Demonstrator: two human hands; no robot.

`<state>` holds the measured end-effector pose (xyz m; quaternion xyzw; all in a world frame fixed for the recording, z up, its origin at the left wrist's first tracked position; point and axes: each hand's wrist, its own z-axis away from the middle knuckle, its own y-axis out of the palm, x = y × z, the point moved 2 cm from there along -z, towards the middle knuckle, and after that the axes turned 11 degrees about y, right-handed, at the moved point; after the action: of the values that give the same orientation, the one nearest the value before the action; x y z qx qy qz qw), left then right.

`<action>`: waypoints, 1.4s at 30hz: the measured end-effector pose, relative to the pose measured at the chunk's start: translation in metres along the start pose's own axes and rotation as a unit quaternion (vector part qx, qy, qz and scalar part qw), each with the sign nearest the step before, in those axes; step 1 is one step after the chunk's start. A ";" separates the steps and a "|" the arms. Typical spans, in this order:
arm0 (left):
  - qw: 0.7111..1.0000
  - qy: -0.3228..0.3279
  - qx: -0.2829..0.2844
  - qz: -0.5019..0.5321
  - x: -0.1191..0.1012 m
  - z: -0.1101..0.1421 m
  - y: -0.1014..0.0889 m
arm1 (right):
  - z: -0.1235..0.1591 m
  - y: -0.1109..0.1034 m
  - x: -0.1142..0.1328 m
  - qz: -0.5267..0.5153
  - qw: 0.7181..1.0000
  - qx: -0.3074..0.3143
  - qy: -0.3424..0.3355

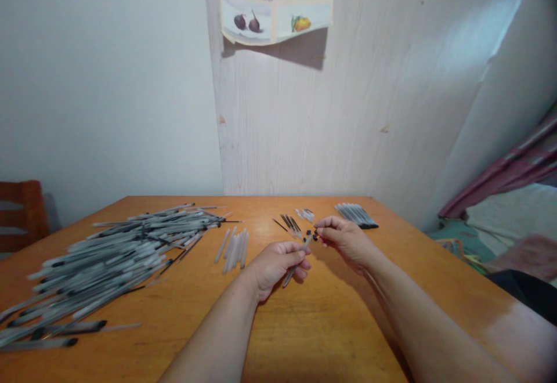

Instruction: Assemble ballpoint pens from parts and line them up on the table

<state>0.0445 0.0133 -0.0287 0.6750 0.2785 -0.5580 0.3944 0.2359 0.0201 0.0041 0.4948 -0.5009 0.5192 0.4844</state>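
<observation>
My left hand (278, 267) is closed round a translucent pen barrel (289, 277), which slants up and to the right. Close by on the right, the thumb and fingertips of my right hand (343, 239) are pinched on a small black pen part (317, 231). Its exact shape is too small to make out. A few more small black parts (308, 232) show between the two hands, near the barrel's upper end. Just beyond lie several thin dark refills (289, 221) and some small clear-white pieces (305, 215).
A large heap of pens and pen parts (117, 255) spreads over the left of the wooden table (296, 336). Several loose translucent barrels (235, 249) lie left of my hands. A neat row of pens with black ends (355, 216) lies at the back right. A chair (21, 212) stands far left.
</observation>
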 end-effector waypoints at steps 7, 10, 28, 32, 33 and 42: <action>1.000 0.002 0.001 -0.008 0.001 -0.001 0.000 | 0.002 0.003 0.002 0.029 0.999 0.007 -0.012; 1.000 0.000 0.004 -0.012 0.001 -0.001 0.000 | 0.002 0.003 0.001 0.033 0.999 0.007 -0.013; 1.000 0.004 -0.002 -0.017 -0.001 0.001 0.002 | 0.005 0.006 0.004 0.047 0.999 0.006 -0.003; 1.000 0.001 -0.001 -0.015 0.000 0.000 0.002 | 0.006 0.007 0.004 0.049 0.999 0.015 -0.005; 1.000 0.000 -0.001 -0.015 0.000 0.000 0.002 | 0.006 0.007 0.004 0.048 0.999 0.016 -0.007; 1.000 0.003 -0.002 -0.009 0.001 0.000 0.002 | 0.003 0.005 0.001 0.003 0.999 0.045 0.007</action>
<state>0.0459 0.0122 -0.0295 0.6738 0.2866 -0.5585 0.3897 0.2312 0.0169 0.0053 0.5112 -0.4751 0.5460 0.4635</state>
